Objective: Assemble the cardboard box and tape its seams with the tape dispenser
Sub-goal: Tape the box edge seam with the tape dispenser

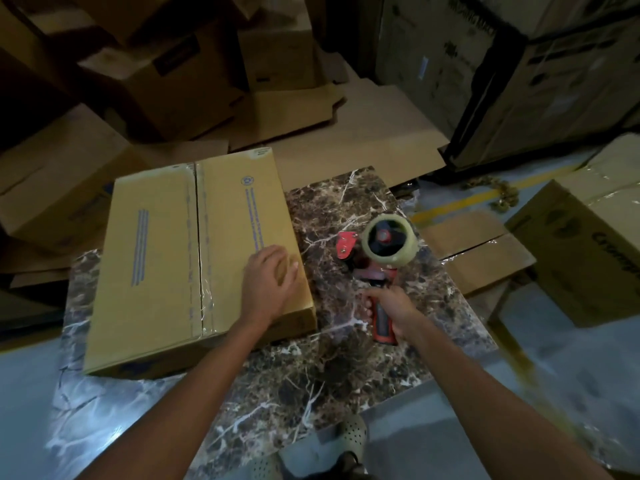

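Left of centre on the marble worktop (pixel 311 375), the cardboard box (pixel 156 258) lies flat, long axis and taped seam running up-frame. Left hand (pixel 272 282) rests on its lower right corner, fingers loosely spread. Just beside, right hand (pixel 391 313), fingers curled round the tape dispenser (pixel 381 251) handle, roll pointing up-frame.

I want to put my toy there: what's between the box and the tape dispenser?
Nothing: the head view shows only bare marble table between the box and the tape dispenser.
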Tool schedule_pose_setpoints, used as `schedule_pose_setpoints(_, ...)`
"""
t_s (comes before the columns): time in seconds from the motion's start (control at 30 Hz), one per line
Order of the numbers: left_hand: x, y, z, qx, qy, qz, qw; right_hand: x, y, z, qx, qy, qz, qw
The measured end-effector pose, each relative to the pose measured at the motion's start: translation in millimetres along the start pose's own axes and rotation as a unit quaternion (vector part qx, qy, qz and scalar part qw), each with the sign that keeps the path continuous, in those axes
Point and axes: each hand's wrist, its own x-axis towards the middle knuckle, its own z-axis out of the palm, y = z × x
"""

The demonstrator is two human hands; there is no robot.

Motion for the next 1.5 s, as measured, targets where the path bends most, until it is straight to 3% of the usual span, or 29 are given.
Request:
schedule_pose_setpoints(0.07,0.1,8.9,-13.8,-0.124,0.021,-0.067,0.990,-13.3,-15.8,10.5,-0.064,0.001,-0.065,0.996)
schedule_pose_setpoints(0.1,2.8,13.9,-22.0,-0.208,-0.001,-0.142,0.968,-21.4,-24.0,17.2,-0.106,0.003,-0.088,0.990)
schedule_pose_setpoints(0.13,6.6,19.0,-29.6,-0.313,-0.039,-0.231,0.920,-29.8,-31.8,24.4,-0.152,0.003,-0.107,0.983)
schedule_pose_setpoints(0.2,12.3,26.5,-48.9,-0.501,-0.124,-0.361,0.776,-47.5,-45.8,43.5,-0.247,-0.005,-0.149,0.957)
schedule_pose_setpoints(0.23,14.0,27.7,-60.3,-0.559,-0.153,-0.390,0.716,-56.1,-51.9,54.9,-0.296,-0.012,-0.172,0.939)
schedule_pose_setpoints(0.3,14.0,23.7,-81.8,-0.627,-0.176,-0.413,0.637,-69.4,-60.0,78.6,-0.395,-0.014,-0.226,0.890)
schedule_pose_setpoints(0.37,7.0,13.6,-101.7,-0.656,-0.173,-0.415,0.607,-80.5,-63.3,103.3,-0.471,-0.013,-0.269,0.840)
schedule_pose_setpoints(0.43,-3.4,-2.0,-118.1,-0.670,-0.169,-0.417,0.591,-88.7,-63.8,126.0,-0.512,-0.020,-0.278,0.813)
schedule_pose_setpoints(0.6,-36.5,-50.7,-149.0,-0.721,-0.128,-0.432,0.527,-99.2,-57.0,181.5,-0.552,-0.052,-0.265,0.789)
schedule_pose_setpoints(0.77,-71.4,-94.2,-169.6,-0.760,-0.069,-0.439,0.475,-106.1,-45.9,239.4,-0.600,-0.110,-0.279,0.741)
schedule_pose_setpoints(0.83,-84.5,-109.9,-178.1,-0.758,-0.049,-0.437,0.482,-107.5,-39.3,261.8,-0.616,-0.132,-0.295,0.719)
schedule_pose_setpoints(0.9,-94.7,-124.3,-188.2,-0.740,-0.026,-0.439,0.510,-107.8,-31.9,283.6,-0.632,-0.145,-0.299,0.700)
schedule_pose_setpoints(1.0,-105.6,-149.7,-199.9,-0.695,0.034,-0.423,0.580,-107.5,-19.1,312.9,-0.655,-0.148,-0.300,0.678)
schedule_pose_setpoints(1.13,-119.6,-175.3,-212.6,-0.623,0.075,-0.393,0.672,-104.9,-4.8,338.1,-0.648,-0.156,-0.308,0.679)
schedule_pose_setpoints(1.3,-130.7,-196.1,-224.8,-0.592,0.088,-0.399,0.695,-103.4,6.1,356.0,-0.662,-0.159,-0.313,0.662)
schedule_pose_setpoints(1.5,-144.6,-232.4,-242.9,-0.512,0.105,-0.364,0.771,-98.1,10.3,346.5,-0.671,-0.158,-0.308,0.656)
